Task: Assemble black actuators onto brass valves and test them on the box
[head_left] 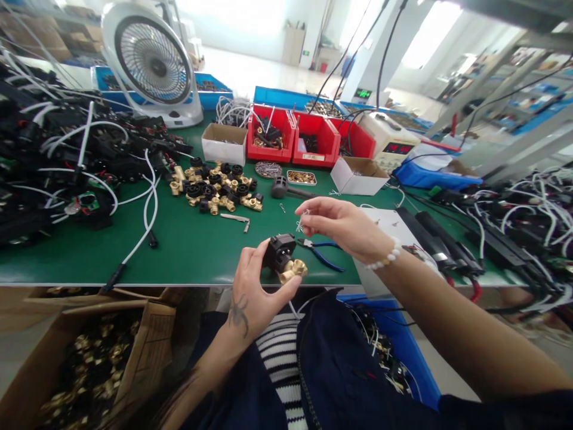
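My left hand (256, 292) is wrapped round a brass valve fitting with a black housing (281, 252), just over the front edge of the green bench. The brass end faces right, against my thumb. My right hand (338, 227) is above the bench to the right of it, its thumb and fingertips pinched on a small wire spring clip (299, 226). Beneath this hand lie diagonal cutters (323, 253) with blue handles. Another wire clip (282, 208) rests on the bench, near a black-headed mallet (286, 187) and a metal hinged tool (236, 220).
Brass fittings with black caps (217, 188) are piled at centre left. Behind are red bins (316, 140), white boxes (224, 145) and a fan (154, 63). Cabled black units (67, 149) crowd both sides. A carton (152, 334) of fittings and a blue crate (421, 364) stand below.
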{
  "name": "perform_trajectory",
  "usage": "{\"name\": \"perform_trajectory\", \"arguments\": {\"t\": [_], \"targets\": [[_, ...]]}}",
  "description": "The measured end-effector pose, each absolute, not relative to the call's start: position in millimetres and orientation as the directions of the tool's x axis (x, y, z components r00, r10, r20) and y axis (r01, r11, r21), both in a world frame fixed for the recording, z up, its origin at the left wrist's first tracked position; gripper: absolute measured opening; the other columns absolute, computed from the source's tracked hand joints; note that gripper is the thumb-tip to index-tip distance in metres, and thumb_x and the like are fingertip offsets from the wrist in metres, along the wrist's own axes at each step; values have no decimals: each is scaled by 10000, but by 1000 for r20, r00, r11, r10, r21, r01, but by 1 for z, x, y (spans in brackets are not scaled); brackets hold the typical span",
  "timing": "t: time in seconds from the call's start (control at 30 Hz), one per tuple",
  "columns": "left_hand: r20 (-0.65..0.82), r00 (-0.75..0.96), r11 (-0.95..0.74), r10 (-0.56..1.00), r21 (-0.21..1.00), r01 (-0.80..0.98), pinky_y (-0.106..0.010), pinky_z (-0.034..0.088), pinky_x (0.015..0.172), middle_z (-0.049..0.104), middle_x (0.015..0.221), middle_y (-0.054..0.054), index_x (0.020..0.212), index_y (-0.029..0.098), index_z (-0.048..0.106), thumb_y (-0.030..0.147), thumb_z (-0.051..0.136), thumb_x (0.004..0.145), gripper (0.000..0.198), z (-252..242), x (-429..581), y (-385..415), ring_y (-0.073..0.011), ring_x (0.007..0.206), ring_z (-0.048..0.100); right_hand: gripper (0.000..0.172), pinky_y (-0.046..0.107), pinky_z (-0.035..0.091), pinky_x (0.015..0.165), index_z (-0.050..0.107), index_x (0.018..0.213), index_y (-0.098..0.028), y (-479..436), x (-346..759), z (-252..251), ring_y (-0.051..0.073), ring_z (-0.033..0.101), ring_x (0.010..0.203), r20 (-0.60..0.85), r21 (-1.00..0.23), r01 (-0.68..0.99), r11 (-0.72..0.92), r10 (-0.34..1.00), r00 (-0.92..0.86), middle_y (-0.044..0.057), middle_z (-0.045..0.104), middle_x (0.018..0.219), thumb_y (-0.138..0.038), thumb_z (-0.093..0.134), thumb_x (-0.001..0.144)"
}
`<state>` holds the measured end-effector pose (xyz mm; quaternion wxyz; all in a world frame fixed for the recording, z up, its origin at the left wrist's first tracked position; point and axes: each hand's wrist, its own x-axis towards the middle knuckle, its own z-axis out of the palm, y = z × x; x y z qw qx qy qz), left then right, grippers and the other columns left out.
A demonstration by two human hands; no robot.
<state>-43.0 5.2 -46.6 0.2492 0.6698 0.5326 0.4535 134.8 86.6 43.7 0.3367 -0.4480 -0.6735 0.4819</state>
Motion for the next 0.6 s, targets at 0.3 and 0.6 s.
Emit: {"name": "perform_trajectory", "arguments": {"t": [0.3,0.6], "targets": [[455,59,-420,889,755,503,-358,511,874,521,1050,-58,1362,196,444,385,700,750,689,-15,-41,-13,-206,962,552,105,231,509,558,665,839,-185,33,143,68,92,590,567,20,-957,260,129,923,-383,-30,628,657,-280,637,876],[538,97,-500,837,682,534,-337,537,800,525,1009,-66,1344,154,470,392,714,727,705,-9,-40,-20,-206,916,556,32,261,550,648,636,887,-224,15,141,78,137,670,694,123,-821,470,325,904,-410,-3,702,790,-229,604,892]]}}
